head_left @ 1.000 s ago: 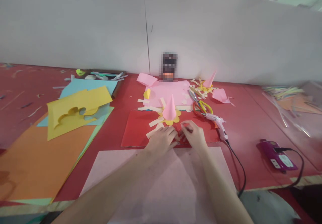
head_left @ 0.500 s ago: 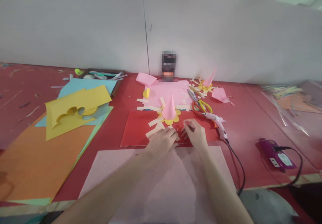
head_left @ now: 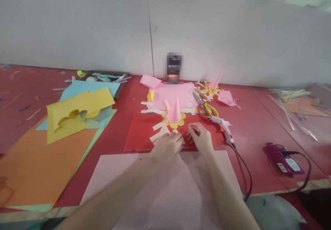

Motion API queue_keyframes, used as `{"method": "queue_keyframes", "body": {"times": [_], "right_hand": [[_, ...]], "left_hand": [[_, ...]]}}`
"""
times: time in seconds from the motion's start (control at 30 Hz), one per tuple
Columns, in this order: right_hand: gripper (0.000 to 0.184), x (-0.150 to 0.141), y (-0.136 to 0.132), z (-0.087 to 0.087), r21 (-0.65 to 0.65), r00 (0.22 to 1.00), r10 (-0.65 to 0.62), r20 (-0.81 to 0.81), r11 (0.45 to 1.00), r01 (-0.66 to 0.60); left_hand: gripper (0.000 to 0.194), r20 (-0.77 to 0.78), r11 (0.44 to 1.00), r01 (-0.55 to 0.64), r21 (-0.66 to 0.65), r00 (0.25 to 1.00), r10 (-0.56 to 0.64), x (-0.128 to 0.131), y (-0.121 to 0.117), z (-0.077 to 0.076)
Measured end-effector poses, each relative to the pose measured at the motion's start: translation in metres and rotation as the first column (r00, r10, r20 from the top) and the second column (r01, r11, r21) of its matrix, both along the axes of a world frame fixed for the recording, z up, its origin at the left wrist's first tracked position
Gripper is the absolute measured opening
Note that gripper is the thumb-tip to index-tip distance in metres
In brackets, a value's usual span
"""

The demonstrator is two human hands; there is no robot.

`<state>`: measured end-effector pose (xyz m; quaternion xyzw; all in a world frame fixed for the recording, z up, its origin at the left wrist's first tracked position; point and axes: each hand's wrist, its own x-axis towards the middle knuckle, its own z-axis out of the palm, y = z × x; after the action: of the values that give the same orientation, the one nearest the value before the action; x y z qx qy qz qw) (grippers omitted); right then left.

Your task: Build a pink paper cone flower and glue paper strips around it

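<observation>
My left hand (head_left: 169,144) rests low over the front of the red board (head_left: 139,130), its fingers curled together beside several cream paper strips (head_left: 160,134). Close to it on the right, my right hand (head_left: 201,137) has its fingers bent inward over the same board. What either hand pinches, if anything, is too small and hidden to name. Just beyond the hands, a pink paper cone (head_left: 174,112) stands upright on a yellow paper flower (head_left: 181,119), with cream strips lying around it.
Right of the board lie a hot glue gun (head_left: 224,128) with a black cord, scissors (head_left: 208,109) and a purple power socket (head_left: 284,159). A second pink cone (head_left: 215,82) sits behind. Coloured sheets (head_left: 51,164) and a cut yellow sheet (head_left: 67,107) cover the left.
Almost nothing differs. The fingers of my left hand have shifted slightly; my right hand and the paper pieces stay in place.
</observation>
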<state>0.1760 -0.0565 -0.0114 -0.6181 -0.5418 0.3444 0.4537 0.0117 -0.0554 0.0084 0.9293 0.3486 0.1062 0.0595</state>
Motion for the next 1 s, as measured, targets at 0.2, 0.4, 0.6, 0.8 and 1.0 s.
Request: {"method": "queue_keyframes", "body": {"times": [0.2,0.4,0.6,0.8,1.0], "right_hand": [[0.025,-0.0015,-0.0002,0.0007,-0.032,0.999,-0.01,-0.048,0.999,0.009],[0.023,-0.0026,-0.0006,0.0044,-0.085,0.995,-0.004,-0.098,0.996,-0.004],[0.023,-0.0034,-0.0022,0.0036,-0.106,0.993,0.085,-0.087,0.99,-0.094],[0.024,-0.0037,-0.0024,0.0037,-0.115,0.991,0.123,-0.047,0.985,-0.127],[0.022,-0.0028,-0.0013,0.0064,-0.122,0.996,0.031,-0.082,0.992,-0.041]], "left_hand": [[0.023,0.048,1.0,0.006,0.025,0.999,-0.007,-0.001,-0.0022,-0.0081],[0.02,-0.039,0.997,0.005,0.072,0.999,-0.002,-0.0015,-0.0039,-0.0077],[0.017,-0.023,0.999,0.02,0.047,1.0,-0.019,-0.0032,-0.0023,-0.0068],[0.017,0.001,0.999,0.024,0.026,1.0,-0.024,-0.0028,0.0002,-0.0063],[0.018,-0.029,0.998,-0.004,0.058,1.0,0.005,0.0002,-0.0041,-0.0041]]}}
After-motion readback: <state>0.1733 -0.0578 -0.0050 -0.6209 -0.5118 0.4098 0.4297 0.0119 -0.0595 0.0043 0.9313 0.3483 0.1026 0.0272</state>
